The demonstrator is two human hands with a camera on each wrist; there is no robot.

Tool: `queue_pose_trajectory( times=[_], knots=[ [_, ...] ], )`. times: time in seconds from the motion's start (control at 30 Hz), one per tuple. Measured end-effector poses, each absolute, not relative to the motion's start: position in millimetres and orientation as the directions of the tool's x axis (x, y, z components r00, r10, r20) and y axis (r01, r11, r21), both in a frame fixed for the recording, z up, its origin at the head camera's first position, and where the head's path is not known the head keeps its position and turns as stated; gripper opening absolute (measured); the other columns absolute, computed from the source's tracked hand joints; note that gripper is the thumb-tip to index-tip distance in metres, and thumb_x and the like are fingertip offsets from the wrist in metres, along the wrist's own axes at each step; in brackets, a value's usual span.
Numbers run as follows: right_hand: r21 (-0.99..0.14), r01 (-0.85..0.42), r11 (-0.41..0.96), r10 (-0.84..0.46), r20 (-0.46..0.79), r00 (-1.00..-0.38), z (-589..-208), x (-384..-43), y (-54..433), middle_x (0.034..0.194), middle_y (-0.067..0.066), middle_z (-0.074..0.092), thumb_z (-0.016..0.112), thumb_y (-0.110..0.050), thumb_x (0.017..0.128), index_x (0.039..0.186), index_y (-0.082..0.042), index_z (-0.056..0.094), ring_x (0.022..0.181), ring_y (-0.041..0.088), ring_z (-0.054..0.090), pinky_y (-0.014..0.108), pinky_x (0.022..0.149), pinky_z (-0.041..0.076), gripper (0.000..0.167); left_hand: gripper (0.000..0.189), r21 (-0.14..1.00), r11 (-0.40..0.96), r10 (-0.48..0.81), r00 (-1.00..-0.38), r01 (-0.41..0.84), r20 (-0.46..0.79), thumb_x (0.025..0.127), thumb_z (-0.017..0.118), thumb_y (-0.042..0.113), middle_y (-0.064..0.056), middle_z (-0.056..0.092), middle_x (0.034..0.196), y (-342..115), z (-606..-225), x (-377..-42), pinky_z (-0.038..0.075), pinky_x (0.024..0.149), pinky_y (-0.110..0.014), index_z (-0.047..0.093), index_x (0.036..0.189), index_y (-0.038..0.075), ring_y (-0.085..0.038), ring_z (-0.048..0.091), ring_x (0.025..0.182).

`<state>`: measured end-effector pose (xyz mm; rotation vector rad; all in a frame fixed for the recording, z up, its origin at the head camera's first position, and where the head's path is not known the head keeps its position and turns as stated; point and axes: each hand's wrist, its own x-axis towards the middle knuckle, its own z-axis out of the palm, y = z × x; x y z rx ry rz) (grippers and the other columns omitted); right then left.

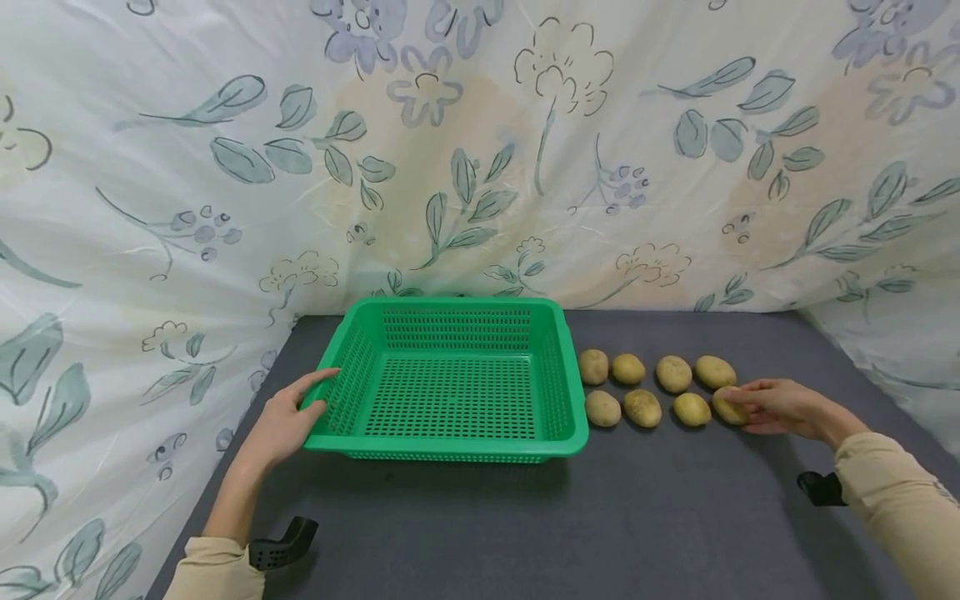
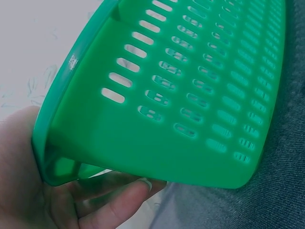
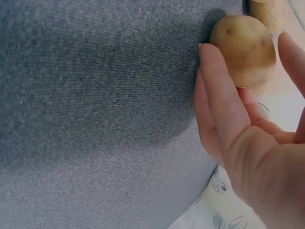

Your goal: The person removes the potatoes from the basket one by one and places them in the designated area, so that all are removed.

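On the left of the head view, my left hand (image 1: 281, 422) grips the left rim of a green plastic basket (image 1: 450, 447). The left wrist view shows that hand's fingers (image 2: 116, 205) curled under the rim, beside the slotted basket wall (image 2: 157, 138). At the right end of two rows of potatoes, my right hand (image 1: 787, 408) touches a yellowish potato (image 1: 729, 406). In the right wrist view its extended fingers (image 3: 219, 90) lie along the side of that potato (image 3: 245, 50), while another digit stands apart from it at the right. The potato rests on the dark cloth.
Several more potatoes (image 1: 642, 408) lie right of the basket, the nearest ones close to its right wall. Dark grey cloth (image 1: 480, 533) covers the table. A floral curtain (image 1: 465, 150) hangs behind and along both sides.
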<state>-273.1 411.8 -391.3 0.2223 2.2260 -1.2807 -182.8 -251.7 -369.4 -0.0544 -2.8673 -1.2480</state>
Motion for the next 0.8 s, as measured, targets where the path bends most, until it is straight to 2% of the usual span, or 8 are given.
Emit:
queue_pose_trajectory(
  times=[0.1, 0.23, 0.3, 0.37, 0.6, 0.7, 0.8],
  knots=[
    [-0.750, 0.412, 0.518, -0.136, -0.548, -0.825, -391.4, -271.9, 414.0, 0.121, 0.033, 0.033, 0.056, -0.036, 0.096, 0.136, 0.022, 0.020, 0.090, 0.016, 0.059, 0.039, 0.085, 0.050, 0.080, 0.050, 0.736, 0.676, 0.024, -0.999, 0.034, 0.024, 0.097, 0.044, 0.011, -0.016, 0.048, 0.093, -250.7, -369.0, -182.8, 0.036, 0.050, -0.032, 0.038, 0.147, 0.012, -0.010, 0.028, 0.039],
    [-0.758, 0.410, 0.507, -0.151, -0.546, -0.824, -392.3, -269.9, 417.3, 0.124, 0.036, 0.028, 0.054, -0.038, 0.097, 0.138, 0.023, 0.015, 0.095, 0.020, 0.057, 0.040, 0.086, 0.049, 0.083, 0.050, 0.738, 0.674, 0.027, -0.999, 0.037, 0.025, 0.097, 0.043, 0.010, -0.019, 0.049, 0.105, -250.5, -368.7, -182.3, 0.036, 0.049, -0.032, 0.038, 0.147, 0.012, -0.010, 0.027, 0.039],
    [-0.762, 0.406, 0.505, -0.148, -0.540, -0.828, -394.3, -269.3, 418.6, 0.125, 0.034, 0.028, 0.054, -0.039, 0.096, 0.138, 0.021, 0.017, 0.096, 0.021, 0.055, 0.040, 0.086, 0.049, 0.083, 0.050, 0.734, 0.678, 0.026, -0.999, 0.036, 0.025, 0.097, 0.044, 0.010, -0.017, 0.049, 0.099, -250.8, -369.1, -182.3, 0.036, 0.049, -0.032, 0.039, 0.147, 0.013, -0.009, 0.026, 0.040],
    [-0.764, 0.403, 0.505, -0.139, -0.532, -0.835, -396.2, -269.0, 419.4, 0.124, 0.031, 0.032, 0.054, -0.039, 0.096, 0.138, 0.020, 0.019, 0.098, 0.022, 0.054, 0.040, 0.086, 0.049, 0.081, 0.050, 0.731, 0.682, 0.022, -1.000, 0.028, 0.018, 0.097, 0.043, 0.010, -0.014, 0.047, 0.091, -251.2, -369.6, -182.5, 0.036, 0.048, -0.032, 0.038, 0.147, 0.013, -0.009, 0.025, 0.039],
    [-0.777, 0.411, 0.477, -0.150, -0.533, -0.833, -396.2, -268.6, 419.6, 0.112, 0.016, 0.046, 0.057, -0.032, 0.096, 0.136, 0.021, 0.021, 0.093, 0.018, 0.056, 0.038, 0.085, 0.050, 0.076, 0.050, 0.744, 0.667, 0.028, -0.999, 0.037, 0.025, 0.097, 0.043, 0.010, -0.020, 0.049, 0.111, -251.0, -368.5, -181.4, 0.036, 0.045, -0.031, 0.038, 0.147, 0.012, -0.009, 0.026, 0.038],
    [-0.775, 0.416, 0.476, -0.165, -0.543, -0.823, -396.4, -269.0, 420.2, 0.115, 0.018, 0.045, 0.057, -0.031, 0.096, 0.137, 0.022, 0.019, 0.091, 0.014, 0.058, 0.037, 0.085, 0.049, 0.077, 0.050, 0.741, 0.671, 0.016, -1.000, 0.025, 0.019, 0.096, 0.044, 0.009, -0.017, 0.048, 0.097, -251.0, -369.5, -182.2, 0.036, 0.046, -0.030, 0.039, 0.146, 0.013, -0.009, 0.026, 0.039],
    [-0.771, 0.422, 0.477, -0.166, -0.551, -0.818, -396.9, -269.5, 421.3, 0.120, 0.022, 0.042, 0.056, -0.032, 0.097, 0.138, 0.023, 0.015, 0.091, 0.013, 0.057, 0.038, 0.086, 0.049, 0.080, 0.050, 0.743, 0.669, 0.012, -1.000, 0.021, 0.017, 0.096, 0.044, 0.009, -0.017, 0.048, 0.098, -251.1, -370.1, -182.6, 0.036, 0.046, -0.030, 0.040, 0.146, 0.013, -0.009, 0.026, 0.040]
  ],
)
